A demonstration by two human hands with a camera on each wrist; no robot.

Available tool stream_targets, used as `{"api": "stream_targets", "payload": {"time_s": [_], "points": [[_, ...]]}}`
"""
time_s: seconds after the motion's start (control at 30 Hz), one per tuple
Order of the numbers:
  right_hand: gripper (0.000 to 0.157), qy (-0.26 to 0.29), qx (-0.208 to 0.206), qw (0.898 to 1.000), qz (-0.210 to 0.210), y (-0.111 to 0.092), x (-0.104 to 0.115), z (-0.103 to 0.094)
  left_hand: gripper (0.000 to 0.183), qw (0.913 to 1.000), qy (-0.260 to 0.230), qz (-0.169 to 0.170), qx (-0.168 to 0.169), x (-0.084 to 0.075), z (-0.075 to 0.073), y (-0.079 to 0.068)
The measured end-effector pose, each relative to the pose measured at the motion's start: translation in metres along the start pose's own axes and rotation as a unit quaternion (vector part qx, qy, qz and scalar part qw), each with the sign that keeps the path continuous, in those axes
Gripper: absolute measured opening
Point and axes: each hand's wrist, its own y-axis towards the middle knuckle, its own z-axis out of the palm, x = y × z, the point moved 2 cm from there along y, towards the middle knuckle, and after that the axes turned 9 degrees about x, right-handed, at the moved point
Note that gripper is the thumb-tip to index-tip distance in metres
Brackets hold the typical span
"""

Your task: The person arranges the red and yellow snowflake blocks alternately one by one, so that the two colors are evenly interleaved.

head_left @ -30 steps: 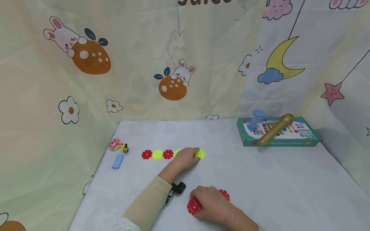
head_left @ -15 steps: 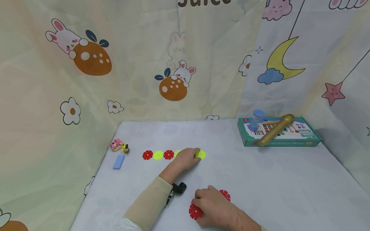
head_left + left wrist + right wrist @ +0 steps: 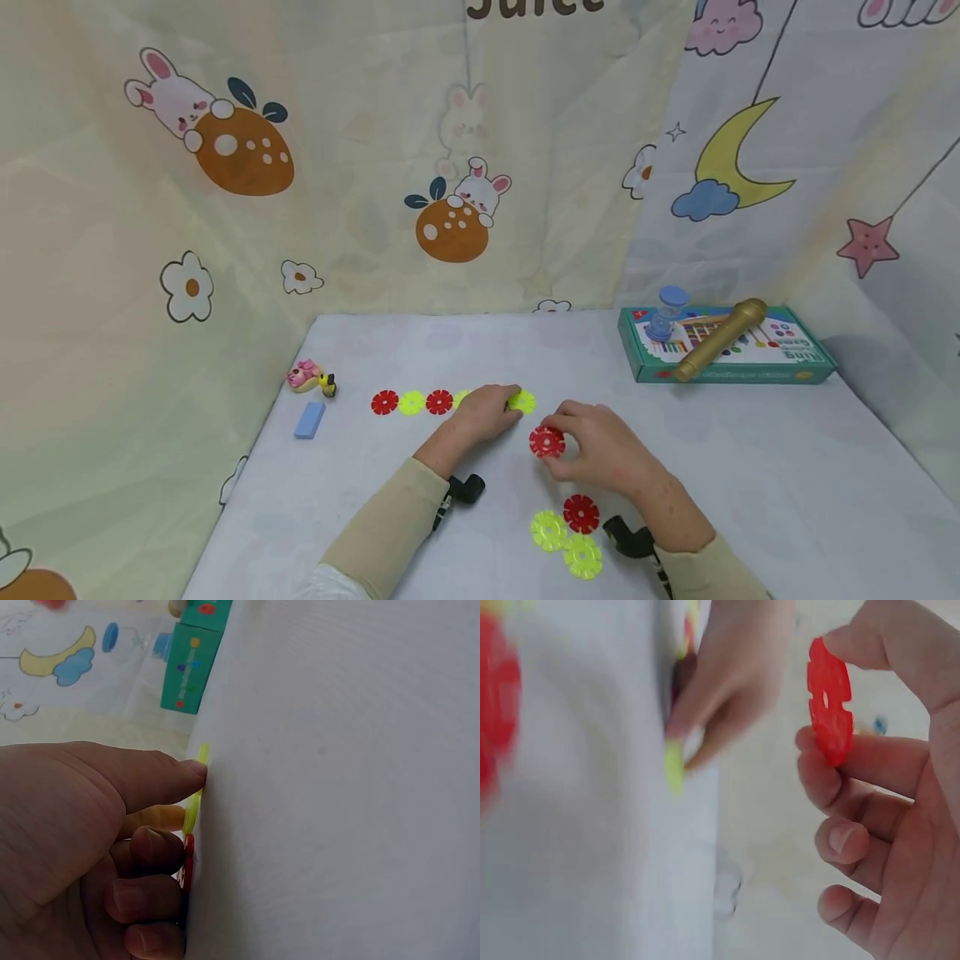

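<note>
My left hand (image 3: 486,412) rests at the right end of a row of notched plastic snowflake discs, with thumb and index finger pinching the yellow-green disc (image 3: 524,401) there. A red disc (image 3: 189,859) beside it shows under the fingers in the left wrist view. Leftward, red (image 3: 385,402) and yellow-green (image 3: 412,402) discs alternate, part of the row hidden behind the hand. My right hand (image 3: 603,446) holds a red snowflake disc (image 3: 830,705) between thumb and index finger, raised just right of and nearer than the row's end.
Loose on the white table lie a red disc (image 3: 581,514) and two yellow-green discs (image 3: 582,557). A blue block (image 3: 310,420) and small toy figures (image 3: 306,376) sit at left. At back right, a green box (image 3: 735,372) bears a gold microphone (image 3: 722,340) and blue hourglass (image 3: 667,314).
The right hand has lifted a red disc from the near group and carried it forward toward the row, uncovering the loose discs. The left hand stays in place.
</note>
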Motion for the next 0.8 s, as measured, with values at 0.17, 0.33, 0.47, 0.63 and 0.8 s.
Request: {"api": "stream_targets", "payload": {"time_s": [0.17, 0.33, 0.47, 0.63, 0.8], "points": [[0.048, -0.013, 0.016, 0.996, 0.085, 0.028, -0.036, 0.001, 0.049, 1.0, 0.003, -0.007, 0.001, 0.001, 0.001, 0.0], [0.052, -0.031, 0.063, 0.991, 0.115, 0.055, -0.058, 0.008, 0.048, 1.0, -0.005, -0.002, -0.003, -0.002, 0.0, -0.001], [0.055, -0.026, 0.101, 0.985, 0.136, 0.065, -0.068, 0.013, 0.048, 0.9999, -0.01, 0.003, -0.002, -0.005, 0.0, -0.001], [0.056, 0.061, 0.13, 0.974, 0.176, 0.063, -0.079, 0.021, 0.049, 1.0, 0.001, 0.005, 0.0, -0.005, 0.001, -0.001], [0.044, 0.14, 0.108, 0.968, 0.176, 0.058, -0.085, 0.028, 0.055, 0.9998, 0.016, -0.005, 0.007, -0.005, -0.003, -0.001]]}}
